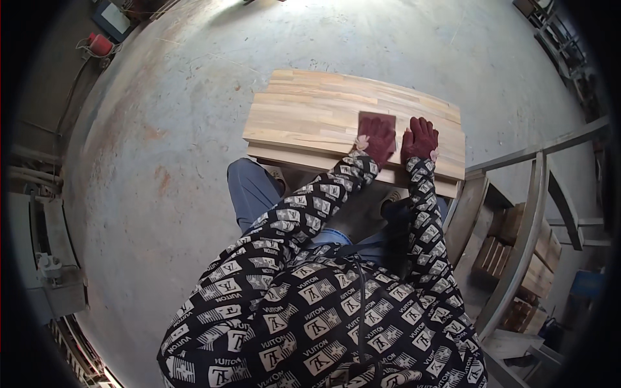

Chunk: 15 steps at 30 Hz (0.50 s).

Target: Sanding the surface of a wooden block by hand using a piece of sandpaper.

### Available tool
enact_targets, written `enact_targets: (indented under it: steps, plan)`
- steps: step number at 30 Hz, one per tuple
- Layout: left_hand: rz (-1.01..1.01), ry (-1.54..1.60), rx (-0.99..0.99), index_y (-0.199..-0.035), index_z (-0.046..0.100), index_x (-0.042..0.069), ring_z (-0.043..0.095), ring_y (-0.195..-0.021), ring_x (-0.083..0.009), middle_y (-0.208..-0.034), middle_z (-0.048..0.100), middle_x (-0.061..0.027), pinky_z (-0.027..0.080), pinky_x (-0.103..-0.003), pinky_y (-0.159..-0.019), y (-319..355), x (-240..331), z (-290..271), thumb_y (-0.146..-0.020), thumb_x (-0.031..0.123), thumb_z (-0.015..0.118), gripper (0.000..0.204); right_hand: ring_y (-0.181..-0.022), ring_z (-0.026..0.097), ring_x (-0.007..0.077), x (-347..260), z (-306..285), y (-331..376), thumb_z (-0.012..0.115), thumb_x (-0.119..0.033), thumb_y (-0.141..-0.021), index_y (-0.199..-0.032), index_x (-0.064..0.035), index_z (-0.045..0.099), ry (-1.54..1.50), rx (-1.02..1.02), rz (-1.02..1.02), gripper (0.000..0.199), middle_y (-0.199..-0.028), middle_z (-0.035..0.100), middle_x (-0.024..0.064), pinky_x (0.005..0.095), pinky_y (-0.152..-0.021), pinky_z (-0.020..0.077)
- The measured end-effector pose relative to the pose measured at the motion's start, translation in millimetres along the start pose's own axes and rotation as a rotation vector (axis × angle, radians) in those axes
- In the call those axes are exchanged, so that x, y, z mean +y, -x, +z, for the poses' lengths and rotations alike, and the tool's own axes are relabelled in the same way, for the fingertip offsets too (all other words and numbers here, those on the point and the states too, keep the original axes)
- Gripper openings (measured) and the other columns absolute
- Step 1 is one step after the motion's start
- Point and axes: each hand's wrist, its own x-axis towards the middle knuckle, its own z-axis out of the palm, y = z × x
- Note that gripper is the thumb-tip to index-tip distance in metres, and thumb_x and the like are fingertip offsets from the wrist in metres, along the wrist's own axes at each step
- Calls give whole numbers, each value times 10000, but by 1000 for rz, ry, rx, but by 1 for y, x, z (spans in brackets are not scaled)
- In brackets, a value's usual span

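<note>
My left hand (378, 137), in a dark red knitted glove, presses a reddish-brown sheet of sandpaper (386, 116) onto a pale wooden panel (310, 110). The sheet's far edge shows past my fingertips, and most of it is hidden under the hand. Just to the right, my right hand (420, 138) wears a matching glove. It rests on the panel with its fingers stretched out and nothing in them. The panel is made of many glued strips and lies on top of another wooden board (291, 152), whose front edge shows below it.
A metal frame rack (517, 239) with wooden blocks (495, 255) inside stands close at the right. Machinery (55, 268) lines the left side. A red object (99, 44) with a cable is at the far left. Grey concrete floor (174, 129) surrounds the boards.
</note>
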Motion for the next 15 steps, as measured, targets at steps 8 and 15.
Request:
enact_targets:
  steps: [8, 15]
  plan:
    - [-369, -478, 266, -1350, 523, 80, 430, -1239, -382, -1345, 500, -158, 294, -616, -1057, 85, -215, -70, -891, 338, 611, 534, -1047, 552, 339, -36, -2, -26, 593, -149, -836, -1090, -44, 596, -74, 31, -75, 275, -1100, 600, 146, 469, -893, 423]
    - [-505, -719, 659, -1213, 583, 87, 511, -1190, -347, -1215, 570, -153, 370, -566, -1024, 64, -241, -45, -960, 291, 517, 331, -1033, 550, 341, -41, -5, -33, 583, -135, -841, -1088, -44, 589, -75, 54, -104, 263, -1081, 592, 144, 472, -889, 422]
